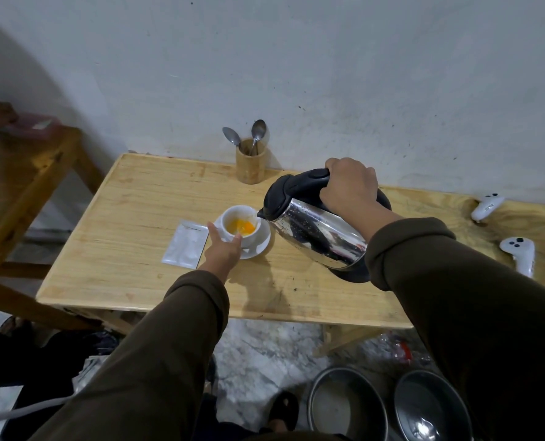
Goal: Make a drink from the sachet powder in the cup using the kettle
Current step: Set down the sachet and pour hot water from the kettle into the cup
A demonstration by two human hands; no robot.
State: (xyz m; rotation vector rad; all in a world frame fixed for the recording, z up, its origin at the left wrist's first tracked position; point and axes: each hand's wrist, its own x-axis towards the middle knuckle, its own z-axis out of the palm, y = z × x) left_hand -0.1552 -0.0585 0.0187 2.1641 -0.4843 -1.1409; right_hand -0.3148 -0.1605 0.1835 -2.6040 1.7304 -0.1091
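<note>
Nearest us, two round dark metal pans [389, 405] sit on the pale marbled floor [258, 354] below the table edge; above them our two brown sleeves reach out over the light wooden table [121, 275]; our left hand [222, 254] has thumb and fingers spread around the near side of the small white ceramic cup [239, 226], steadying it on its white saucer [260, 246] (orange powder and liquid show inside the cup); just left of that hand lies the flat silver sachet [186, 243], resting on the tabletop; our right hand [349, 183] is wrapped tight around the black handle of the shiny steel kettle [315, 232], which is tilted with its spout at the cup's rim; to the far right two white handheld controllers [519, 249] rest on the wood; further back a round bamboo holder [250, 167] with two metal spoons [257, 132] stands near the grey wall [296, 58].
</note>
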